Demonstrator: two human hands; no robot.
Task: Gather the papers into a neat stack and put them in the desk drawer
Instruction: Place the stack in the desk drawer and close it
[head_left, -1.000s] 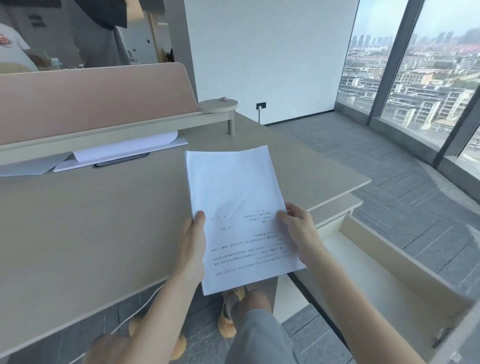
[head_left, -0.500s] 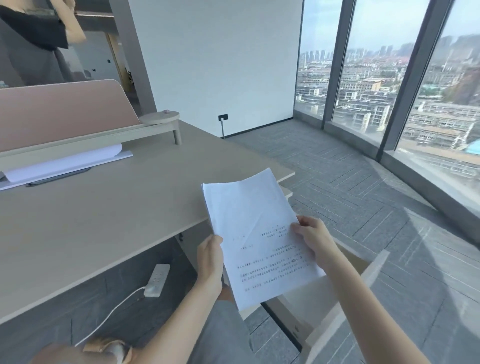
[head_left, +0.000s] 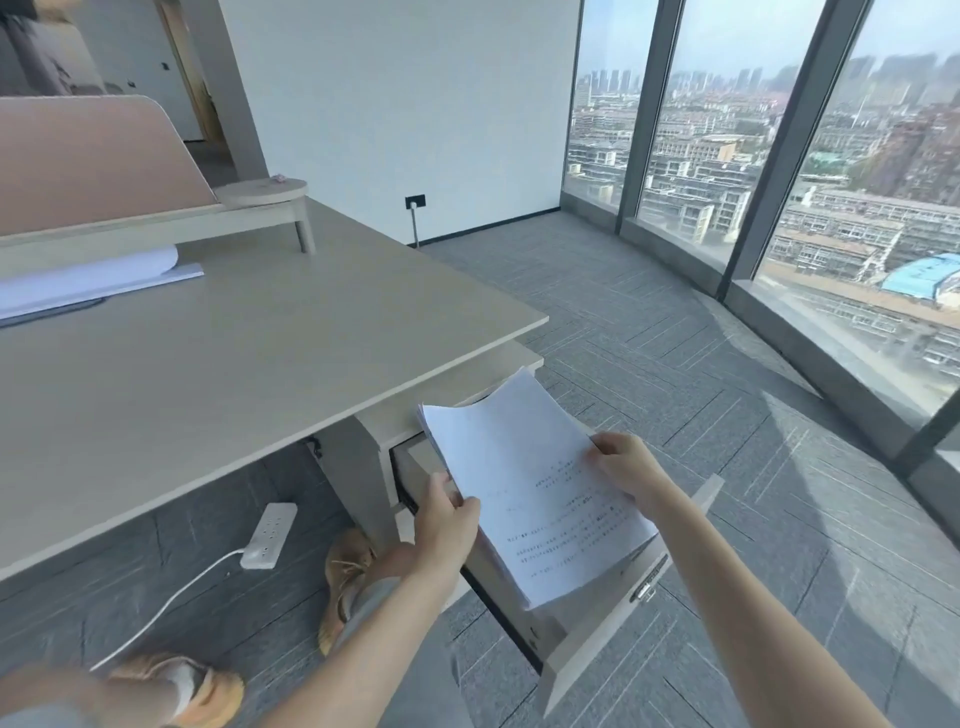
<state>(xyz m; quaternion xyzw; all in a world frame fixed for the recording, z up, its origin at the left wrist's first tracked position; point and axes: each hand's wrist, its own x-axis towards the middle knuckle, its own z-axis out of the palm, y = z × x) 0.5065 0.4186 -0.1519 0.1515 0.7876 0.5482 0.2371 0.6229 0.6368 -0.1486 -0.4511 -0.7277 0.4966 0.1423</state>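
A white stack of papers with printed text on its top sheet hangs over the open desk drawer, to the right of the desk top. My left hand grips the stack's left edge, thumb on top. My right hand holds the right edge. The far end of the stack curls slightly upward toward the drawer's back. The papers hide most of the drawer's inside; only its front panel with a small lock and its left wall show.
More white paper lies under the raised shelf at the desk's back left. A white power strip with its cable lies on the carpet under the desk. My feet in tan shoes are below. Tall windows line the right.
Both hands have carried the stack off the desk top, to the right and down, so it now sits over the open drawer. My view has turned toward the drawer.
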